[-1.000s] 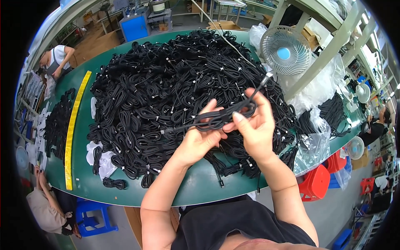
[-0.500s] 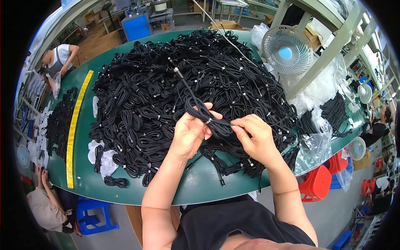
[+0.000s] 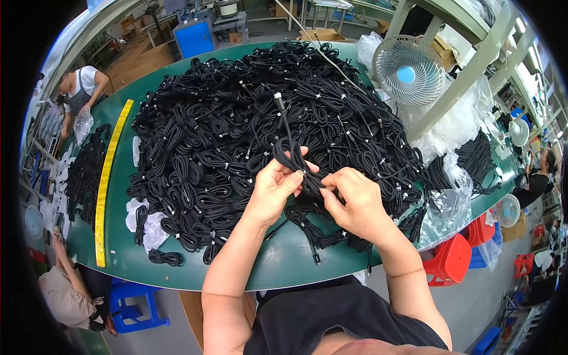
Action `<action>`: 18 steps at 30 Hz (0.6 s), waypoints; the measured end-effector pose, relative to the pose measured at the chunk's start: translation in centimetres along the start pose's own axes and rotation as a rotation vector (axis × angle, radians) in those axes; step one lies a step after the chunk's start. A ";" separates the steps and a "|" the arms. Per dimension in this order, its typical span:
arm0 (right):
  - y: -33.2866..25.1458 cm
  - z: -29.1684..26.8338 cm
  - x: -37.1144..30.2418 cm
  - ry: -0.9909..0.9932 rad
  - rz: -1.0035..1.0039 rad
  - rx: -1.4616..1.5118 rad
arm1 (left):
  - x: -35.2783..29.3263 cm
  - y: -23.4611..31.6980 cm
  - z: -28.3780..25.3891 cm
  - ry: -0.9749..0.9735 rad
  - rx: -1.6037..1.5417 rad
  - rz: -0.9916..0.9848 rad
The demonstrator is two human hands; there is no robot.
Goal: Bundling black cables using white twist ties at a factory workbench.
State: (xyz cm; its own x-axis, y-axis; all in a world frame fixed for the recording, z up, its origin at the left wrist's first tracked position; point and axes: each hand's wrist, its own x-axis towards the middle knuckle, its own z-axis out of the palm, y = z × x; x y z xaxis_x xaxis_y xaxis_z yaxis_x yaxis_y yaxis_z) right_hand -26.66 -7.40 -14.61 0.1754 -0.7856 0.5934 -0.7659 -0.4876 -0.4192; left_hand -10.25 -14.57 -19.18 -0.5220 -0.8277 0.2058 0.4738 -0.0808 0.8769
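Note:
A coiled black cable is held up over the table between my two hands. My left hand grips the coil at its tied middle, the thumb lying on top. From the upper end of the coil a metal plug sticks out, pointing away from me. The fingers of my right hand are pinched at the coil's lower right part; the fingertips partly hide what they hold. Behind and around both hands spreads a large heap of similar coiled black cables.
The heap lies on a green table. Yellow tape crosses its left side. A fan and a post stand at right, near clear plastic bags. Red stools and a blue stool stand below. Two people work at left.
The cable coil has turned more upright, its plug swinging to the right. My right hand has shifted slightly left and down along the coil. At far left, a co-worker's hands and bag have moved.

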 end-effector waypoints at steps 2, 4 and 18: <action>0.3 0.2 -0.3 -0.047 0.027 0.050 | -0.1 -0.3 0.3 -0.023 0.016 -0.009; 0.1 0.4 -0.2 -0.038 0.055 0.102 | -0.4 -0.9 0.8 -0.092 0.111 -0.018; 2.5 -1.7 1.8 0.097 -0.242 -0.259 | -0.3 0.8 -0.1 -0.277 -0.303 -0.207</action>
State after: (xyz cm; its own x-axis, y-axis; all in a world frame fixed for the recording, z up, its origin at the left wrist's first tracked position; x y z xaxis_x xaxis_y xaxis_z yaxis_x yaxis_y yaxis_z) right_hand -29.36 -9.36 -13.42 0.3208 -0.6134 0.7217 -0.8429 -0.5324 -0.0778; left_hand -9.63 -14.47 -18.57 -0.7779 -0.6007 0.1845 0.5043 -0.4216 0.7536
